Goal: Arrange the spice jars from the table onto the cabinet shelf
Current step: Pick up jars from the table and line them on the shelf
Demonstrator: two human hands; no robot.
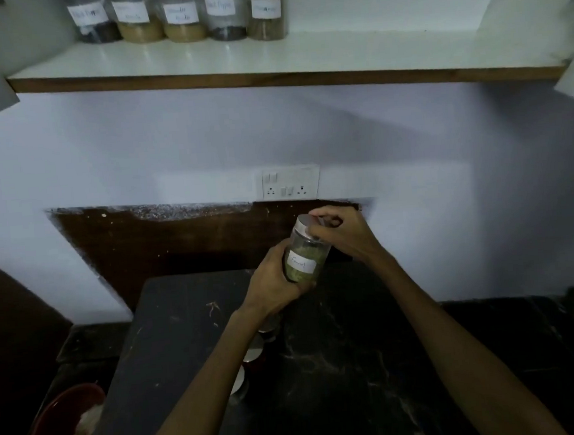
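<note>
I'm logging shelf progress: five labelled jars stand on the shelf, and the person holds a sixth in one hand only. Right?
Not quite. Both hands hold the jar: the left hand grips its body, the right hand its lid. The head view shows this; five jars do stand on the shelf.

Home kitchen/pantry corner, dimly lit. Evidence: white laminate cabinet shelf (301, 61) w/ brown wood edge, carrying a row of five clear spice jars (180, 14) w/ handwritten paper labels, holding dark, tan & brownish contents; painted wall (135, 143) below w/ a domestic switch-and-socket plate (288, 184); dark worn wooden panel (184, 239) set into the wall beneath; black scratched table (342, 367) w/ more metal-lidded jars (255, 352) standing on it; reddish-brown bin (66, 423) on the floor at lower left; open cabinet doors at both frame edges
</note>
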